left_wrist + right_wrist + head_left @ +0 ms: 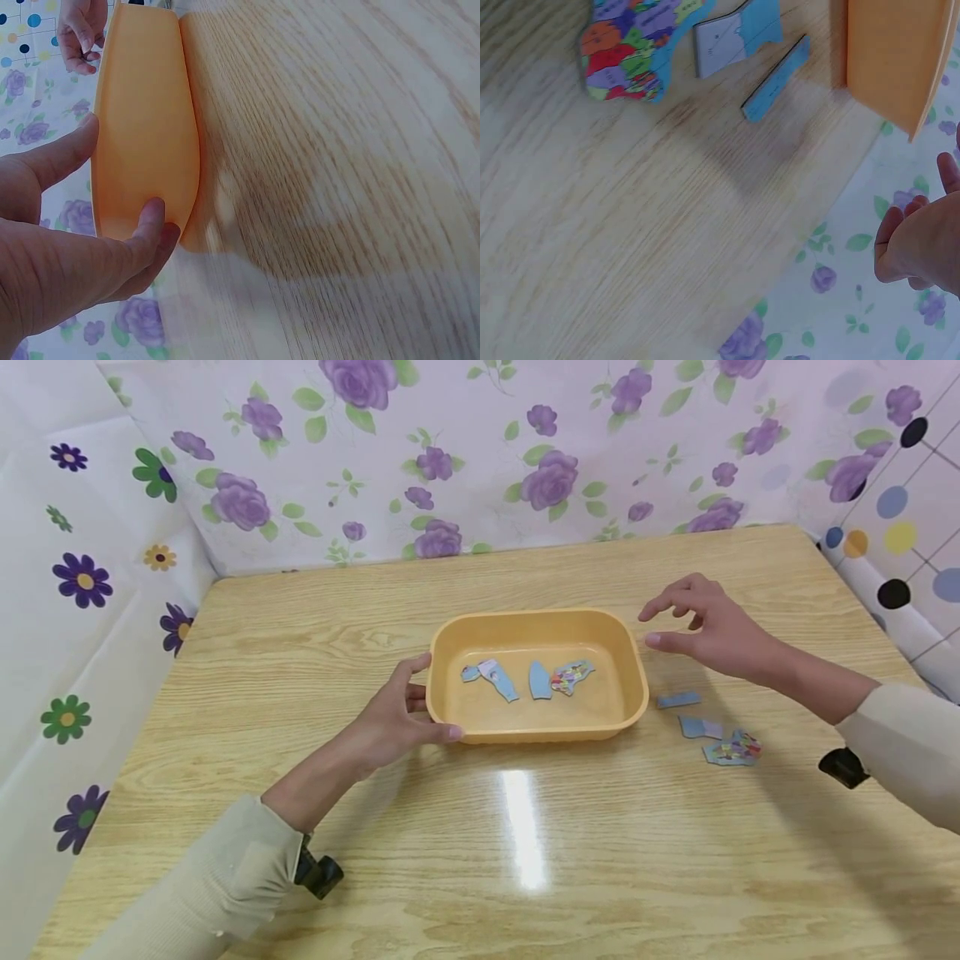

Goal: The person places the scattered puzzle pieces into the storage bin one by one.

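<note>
An orange plastic tray [633, 681] sits mid-table with several blue puzzle pieces [528, 679] inside. My left hand [401, 714] holds the tray's left end [142, 135], thumb on the front wall and fingers along the side. My right hand [701, 622] hovers in the air just beyond the tray's right far corner, fingers loosely spread, holding nothing. Three more puzzle pieces lie on the table right of the tray: a thin blue strip [678, 699], a blue-grey piece [701, 727] and a multicoloured map piece [733, 749]. The right wrist view shows the map piece [630, 49] and the strip [776, 79] too.
The wooden table [480, 860] is fenced by floral sheets at the back [480, 460] and left, and a dotted sheet on the right [900, 527]. Bare tabletop stretches in front of the tray, with a glare streak [521, 827].
</note>
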